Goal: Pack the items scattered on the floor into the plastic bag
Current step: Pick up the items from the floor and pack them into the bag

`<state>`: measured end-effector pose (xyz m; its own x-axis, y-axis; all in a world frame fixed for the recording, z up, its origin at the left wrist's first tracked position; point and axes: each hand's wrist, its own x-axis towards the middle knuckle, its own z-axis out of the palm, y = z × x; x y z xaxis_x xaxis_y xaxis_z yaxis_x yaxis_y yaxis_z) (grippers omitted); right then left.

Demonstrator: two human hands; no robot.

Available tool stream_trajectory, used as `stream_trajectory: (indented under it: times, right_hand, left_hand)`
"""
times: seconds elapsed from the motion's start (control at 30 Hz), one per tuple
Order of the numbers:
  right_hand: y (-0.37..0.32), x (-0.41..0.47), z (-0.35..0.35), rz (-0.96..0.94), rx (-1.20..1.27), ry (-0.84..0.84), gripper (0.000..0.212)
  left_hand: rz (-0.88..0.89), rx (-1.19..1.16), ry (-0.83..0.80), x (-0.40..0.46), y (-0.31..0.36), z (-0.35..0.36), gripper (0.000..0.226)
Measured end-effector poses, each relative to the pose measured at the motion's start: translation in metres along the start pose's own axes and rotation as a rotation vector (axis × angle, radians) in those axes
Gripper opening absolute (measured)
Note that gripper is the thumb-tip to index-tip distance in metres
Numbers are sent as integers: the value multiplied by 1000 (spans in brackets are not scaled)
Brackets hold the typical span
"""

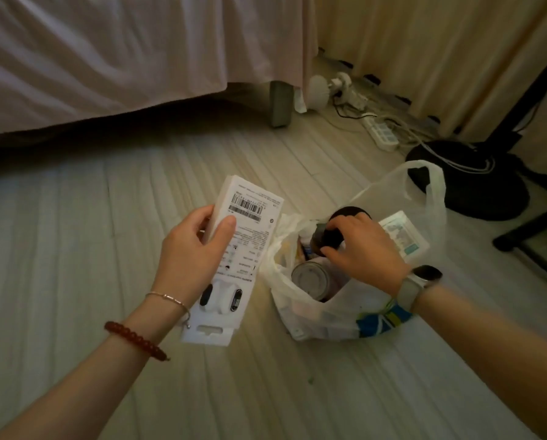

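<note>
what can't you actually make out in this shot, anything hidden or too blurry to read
- Head view: the dark jar in the right hand; fingers cover its lid and no label shows.
- Lower contents of the plastic bag: hidden by its cloudy wall and the tin can.
- Small print on the white box in the left hand: too small and blurred.
- Flat packet behind the bag: text blurred.

- Left hand [192, 249] is raised, thumb across the front and fingers curled behind a flat thing it grips.
- Right hand [361, 246] reaches down, palm lowered, fingertips pinching.
</note>
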<state>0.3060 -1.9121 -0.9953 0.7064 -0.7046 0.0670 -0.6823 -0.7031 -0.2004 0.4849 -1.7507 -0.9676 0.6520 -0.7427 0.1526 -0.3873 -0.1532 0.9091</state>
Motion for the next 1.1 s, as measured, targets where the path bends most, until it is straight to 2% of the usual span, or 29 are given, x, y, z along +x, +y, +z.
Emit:
stream_trajectory:
  times: [0.07,0.13,0.23,0.33,0.4,0.47,0.53,0.63,0.7,0.77,0.83,0.93,0.97,1.03,1.1]
  right_hand:
    - [2,3,7,-31,-38,-12,36]
    - [3,0,10,-80,32,22,31]
    - [-2,-7,-2,-55,386,63,34]
    - [-17,-9,-24,-46,799,-70,45]
    - [-24,-6,-35,-49,996,-95,42]
    - [-26,-3,-45,-39,1107,-53,28]
    - [-19,0,-55,-25,1122,57,23]
    - [6,5,-68,27,947,280,22]
    - [26,7,-74,53,693,382,25]
    - [43,6,-75,33,410,319,33]
    - [55,3,-72,-48,173,186,34]
    - [61,3,-62,-175,-104,64,38]
    - [61,6,-57,-210,-186,55,42]
    - [59,11,-45,-229,-254,34,49]
    - [56,14,-32,-214,-221,-11,52]
  left_hand:
    - [1,1,15,1,4,1,13]
    - [22,-13,24,5,9,0,16]
    - [39,-109,36,15,24,2,10]
    - [30,-247,-7,28,45,15,8]
    - [-7,-340,-45,38,58,27,7]
    - [-28,-408,-60,45,68,40,9]
    - [-20,-398,-58,48,76,52,22]
    - [-74,-105,-65,43,70,67,56]
    - [-135,240,-219,37,56,73,76]
    - [-170,519,-401,30,42,75,85]
    - [-191,565,-438,26,30,74,73]
    - [-135,433,-267,31,19,69,23]
    - [-134,380,-208,34,17,66,14]
    - [-132,297,-104,38,18,65,17]
    - [-135,227,-58,39,20,67,18]
